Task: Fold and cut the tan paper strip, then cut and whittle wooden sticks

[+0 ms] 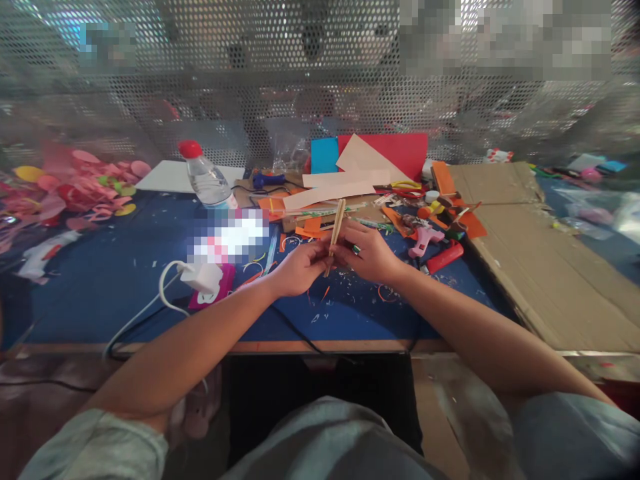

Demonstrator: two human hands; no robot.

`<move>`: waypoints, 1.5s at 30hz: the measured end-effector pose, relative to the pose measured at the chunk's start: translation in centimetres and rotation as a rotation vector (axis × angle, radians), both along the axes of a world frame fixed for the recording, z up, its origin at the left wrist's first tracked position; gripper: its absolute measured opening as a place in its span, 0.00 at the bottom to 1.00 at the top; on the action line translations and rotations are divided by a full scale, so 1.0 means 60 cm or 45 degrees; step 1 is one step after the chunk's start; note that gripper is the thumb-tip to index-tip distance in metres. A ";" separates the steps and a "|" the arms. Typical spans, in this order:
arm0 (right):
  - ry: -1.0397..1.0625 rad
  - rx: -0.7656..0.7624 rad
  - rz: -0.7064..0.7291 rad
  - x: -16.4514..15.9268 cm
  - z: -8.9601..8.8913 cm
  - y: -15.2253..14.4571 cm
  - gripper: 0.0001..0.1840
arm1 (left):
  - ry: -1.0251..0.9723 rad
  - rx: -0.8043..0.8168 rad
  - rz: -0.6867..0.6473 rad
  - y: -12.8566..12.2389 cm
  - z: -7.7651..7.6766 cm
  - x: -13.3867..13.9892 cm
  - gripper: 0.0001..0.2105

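Counter (115, 260) space around the bottle is crowded on its right-hand side, so a dropped piece could easily vanish among the clutter there. Cardboard (560, 267) lies flat well to the right of the bottle; a swinging right elbow might catch its near edge and shove it. The bottle (207, 177) itself, upright with a red cap, could topple if the left forearm were raised and swept outward. Just nearer the person than the bottle, a purple power strip (227, 277) carries a white plug (201, 275); the left forearm passes beside it, and a snagged cable might drag it.

To the right of the bottle and nearer the person, the left hand (303, 267) and right hand (373, 253) share one grip, fingertips pinched on a slim bundle of sticks (338, 227) that tilts above the counter. Uneven pressure could make the sticks slide past each other or snap; their exact number is unclear. Farther right of the bottle, a pink gun-shaped tool (425, 240) could be knocked by the right wrist. Tiny scraps beneath the hands might cling to anything set down.
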State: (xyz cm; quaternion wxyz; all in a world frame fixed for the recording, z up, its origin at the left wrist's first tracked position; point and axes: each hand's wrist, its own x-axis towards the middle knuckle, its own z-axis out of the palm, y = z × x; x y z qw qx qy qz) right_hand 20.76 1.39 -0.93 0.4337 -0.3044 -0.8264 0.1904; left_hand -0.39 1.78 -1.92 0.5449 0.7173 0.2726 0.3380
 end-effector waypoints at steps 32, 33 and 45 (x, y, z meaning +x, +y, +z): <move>-1.093 -0.488 -0.719 0.265 0.063 0.039 0.13 | -0.201 -0.308 0.239 0.006 0.002 -0.004 0.22; -1.121 -0.497 -0.779 0.283 0.058 0.032 0.14 | -0.208 -0.309 0.254 0.006 0.004 -0.003 0.22; -1.174 -0.201 -0.596 0.322 -0.004 -0.080 0.14 | -0.240 -0.278 0.357 0.007 0.006 0.000 0.19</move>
